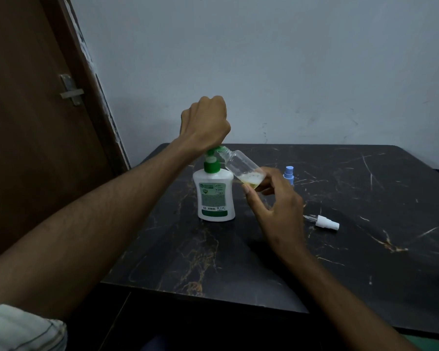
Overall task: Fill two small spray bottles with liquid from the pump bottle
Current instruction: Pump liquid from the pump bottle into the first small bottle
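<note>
Left hand (205,122) fisted, pressing down on pump bottle (215,196); right hand (276,206) pinching tilted spray bottle (242,168) at the spout.

1 head-worn view looks forward and down (close, wide-angle) over the dark table (340,249).

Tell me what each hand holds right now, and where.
Right hand grips the clear spray bottle by its base. Left hand presses the pump head, holding nothing visible.
</note>
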A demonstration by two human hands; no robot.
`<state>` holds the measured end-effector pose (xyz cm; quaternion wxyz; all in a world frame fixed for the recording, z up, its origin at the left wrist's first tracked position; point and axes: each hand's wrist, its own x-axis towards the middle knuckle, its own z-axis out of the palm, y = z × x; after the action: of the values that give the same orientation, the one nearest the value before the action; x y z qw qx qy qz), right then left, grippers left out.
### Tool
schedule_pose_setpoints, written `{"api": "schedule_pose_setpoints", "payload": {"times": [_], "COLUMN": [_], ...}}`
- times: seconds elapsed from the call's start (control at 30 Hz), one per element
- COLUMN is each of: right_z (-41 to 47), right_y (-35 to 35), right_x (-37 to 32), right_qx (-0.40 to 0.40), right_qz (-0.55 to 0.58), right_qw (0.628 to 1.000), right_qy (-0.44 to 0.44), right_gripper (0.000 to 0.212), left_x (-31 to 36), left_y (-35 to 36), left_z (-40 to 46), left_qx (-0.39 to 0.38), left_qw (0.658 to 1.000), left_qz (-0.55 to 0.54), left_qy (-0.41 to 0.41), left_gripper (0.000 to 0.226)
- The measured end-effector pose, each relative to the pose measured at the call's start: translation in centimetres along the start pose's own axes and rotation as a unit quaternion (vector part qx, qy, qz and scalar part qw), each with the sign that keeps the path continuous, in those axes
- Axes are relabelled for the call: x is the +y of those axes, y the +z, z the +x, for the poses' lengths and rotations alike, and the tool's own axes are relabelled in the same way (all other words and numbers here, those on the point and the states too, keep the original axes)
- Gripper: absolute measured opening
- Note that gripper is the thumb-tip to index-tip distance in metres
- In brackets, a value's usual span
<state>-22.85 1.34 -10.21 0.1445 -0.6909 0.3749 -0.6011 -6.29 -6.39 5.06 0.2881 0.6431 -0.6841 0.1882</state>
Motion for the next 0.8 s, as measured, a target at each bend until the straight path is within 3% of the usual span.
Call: {"api": "schedule_pose_setpoints", "payload": {"times": [0.2,0.37,0.57,0.7,0.8], "right_z": [-0.04,0.08,-0.08,-0.01,0.01], "right_y": [0.04,0.03,-0.01,-0.01,0.05], "right_x": [0.12,-0.14,-0.2,-0.22,-0.06], "right_qx": [0.002,0.002,-0.001,-0.003,-0.006], "right_qz": [-0.003,0.003,-0.003,0.0,-0.006], "right_qw": [1.0,1.0,1.0,1.0,1.0], "right_qy": [0.002,0.008,0.011,0.013,0.015], "right_gripper": [0.028,0.031,0.03,0.035,0.034], "left_x": [-0.22,-0.16,-0.29,-0.22,-0.26], "left_y": [0.87,0.23,0.83,0.26,0.62], "left_z": [-0.42,0.13,-0.3,0.11,-0.1], "left_qx": [-0.003,-0.005,-0.004,-0.009,0.0], "left_qw": [1.0,1.0,1.0,1.0,1.0], "left_qz": [-0.007,-0.007,-0.005,0.0,-0.006], "left_qy": [-0.01,-0.001,-0.008,0.0,-0.004], "left_gripper": [0.019,0.01,0.022,0.014,0.025]}}
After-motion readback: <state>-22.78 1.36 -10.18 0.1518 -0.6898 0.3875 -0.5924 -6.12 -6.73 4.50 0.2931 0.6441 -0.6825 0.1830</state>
